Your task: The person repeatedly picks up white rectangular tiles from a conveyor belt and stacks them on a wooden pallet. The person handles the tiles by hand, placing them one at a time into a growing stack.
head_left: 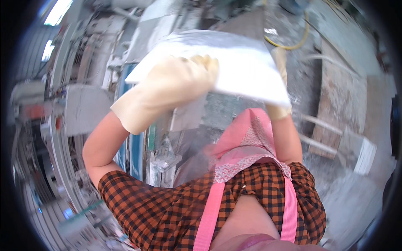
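Observation:
A white rectangular slab (247, 71) is held up in front of my chest, its bright face tilted toward me and smeared by motion. My left hand (184, 75), in a long cream rubber glove, lies across that face with its fingers curled in. Whether anything is inside those fingers is too blurred to make out. My right hand (280, 62), gloved the same way, grips the slab at its right edge; most of it is hidden behind the slab.
At left runs a metal machine frame (63, 138) with a blue rail (136, 159) near my left elbow. Wooden boards (339, 96) lie on the right, beside a pale block (364, 157). A yellow hose (293, 47) curves at the far right. My pink apron (247, 129) hangs below the slab.

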The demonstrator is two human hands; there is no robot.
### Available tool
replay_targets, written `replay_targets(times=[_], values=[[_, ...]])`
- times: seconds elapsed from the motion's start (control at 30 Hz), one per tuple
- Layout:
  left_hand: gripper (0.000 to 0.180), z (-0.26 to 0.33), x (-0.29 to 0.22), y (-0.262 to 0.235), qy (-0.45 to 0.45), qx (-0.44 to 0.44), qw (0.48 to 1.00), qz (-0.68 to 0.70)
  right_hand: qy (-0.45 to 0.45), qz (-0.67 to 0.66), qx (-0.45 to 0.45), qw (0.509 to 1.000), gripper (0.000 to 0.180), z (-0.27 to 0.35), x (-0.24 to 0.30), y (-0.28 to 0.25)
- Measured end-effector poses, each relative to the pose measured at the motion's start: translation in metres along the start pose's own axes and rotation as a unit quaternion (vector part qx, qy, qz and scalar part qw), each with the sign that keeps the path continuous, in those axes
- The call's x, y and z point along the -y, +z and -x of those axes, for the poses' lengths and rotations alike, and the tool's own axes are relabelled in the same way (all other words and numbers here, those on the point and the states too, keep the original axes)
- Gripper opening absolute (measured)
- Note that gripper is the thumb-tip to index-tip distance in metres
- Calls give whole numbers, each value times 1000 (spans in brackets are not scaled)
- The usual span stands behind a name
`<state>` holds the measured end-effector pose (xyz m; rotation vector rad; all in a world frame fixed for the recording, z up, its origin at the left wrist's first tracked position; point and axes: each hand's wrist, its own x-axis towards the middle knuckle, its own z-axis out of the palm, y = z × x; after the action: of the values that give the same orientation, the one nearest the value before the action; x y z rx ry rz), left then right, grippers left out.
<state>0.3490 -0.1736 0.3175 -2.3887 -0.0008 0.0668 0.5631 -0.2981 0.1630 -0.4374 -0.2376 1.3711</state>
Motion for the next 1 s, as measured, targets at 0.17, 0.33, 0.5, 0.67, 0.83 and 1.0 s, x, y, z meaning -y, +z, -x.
replay_targets(times=[0.17,0.33,0.5,0.67,0.83,1.0], values=[[22,-124,-84,-3,139,-189,957,171,-47,-77,-208,974,43,140,44,-66],[34,-232,-210,-20,144,-346,872,314,-211,-31,-331,919,47,279,94,-127],[43,-316,-321,-40,-232,-291,676,636,-356,69,-388,847,47,383,128,-159],[55,-387,-445,-112,-28,124,-241,962,-444,38,-423,789,52,483,166,-193],[50,-408,-515,-179,-24,267,-82,960,-475,1,-448,757,53,561,168,-223],[46,-420,-540,-204,-10,324,-32,945,-479,-45,-475,737,46,601,169,-249]])
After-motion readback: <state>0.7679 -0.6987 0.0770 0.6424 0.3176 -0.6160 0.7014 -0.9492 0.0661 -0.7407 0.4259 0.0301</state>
